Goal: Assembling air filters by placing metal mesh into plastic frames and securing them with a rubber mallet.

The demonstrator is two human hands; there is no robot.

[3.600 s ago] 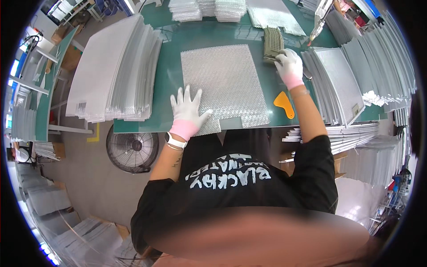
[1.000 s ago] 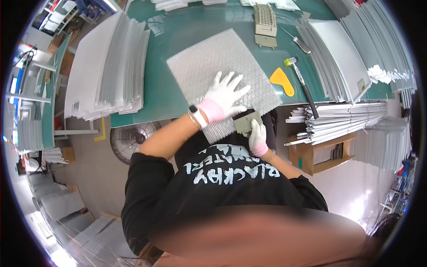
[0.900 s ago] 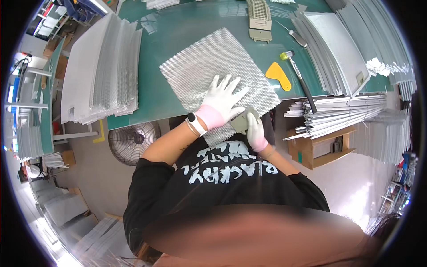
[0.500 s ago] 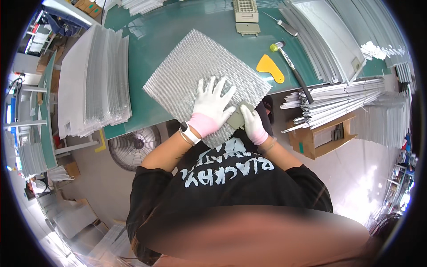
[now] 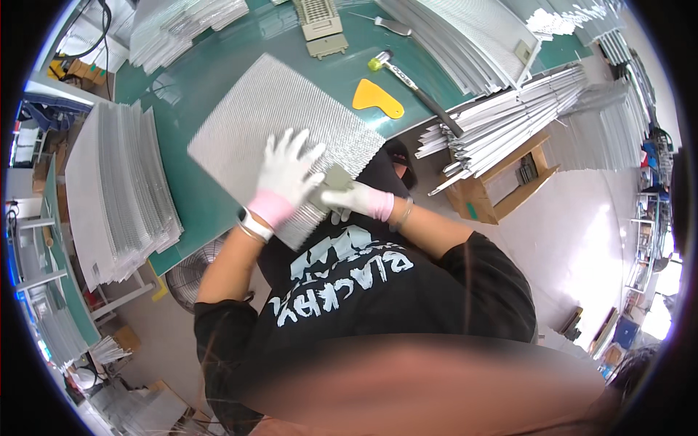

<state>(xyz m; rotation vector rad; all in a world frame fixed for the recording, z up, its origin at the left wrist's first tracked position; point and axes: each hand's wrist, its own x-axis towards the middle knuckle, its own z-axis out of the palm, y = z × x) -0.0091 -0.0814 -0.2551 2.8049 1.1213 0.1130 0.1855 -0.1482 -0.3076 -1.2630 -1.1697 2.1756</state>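
Note:
A silver mesh sheet (image 5: 254, 109) lies cornerwise on the green tabletop, its near corner overhanging the front edge toward my shirt. My left hand (image 5: 289, 174), in a white glove with a pink cuff, rests flat on the sheet with fingers spread. At the sheet's near right edge, my right hand (image 5: 360, 200), gloved alike, grips a flat grey-green plastic piece (image 5: 338, 176). The thumb lies across the piece and fingertips show below it. Part of the piece is hidden by the hand.
A yellow scraper (image 5: 378, 99) and a hammer (image 5: 414, 87) lie right of the sheet. Beyond are a grey-green slotted tray (image 5: 318, 18) and a thin-shafted hand tool (image 5: 391, 26). Mesh stacks (image 5: 120, 192) flank the table (image 5: 182, 94). Metal strips (image 5: 502, 123) and a cardboard box (image 5: 502, 196) sit right.
The view has turned, shifting the scene leftward. My right hand has rotated at the sheet's edge, its thumb now across the plastic piece. My left hand stays flat on the sheet.

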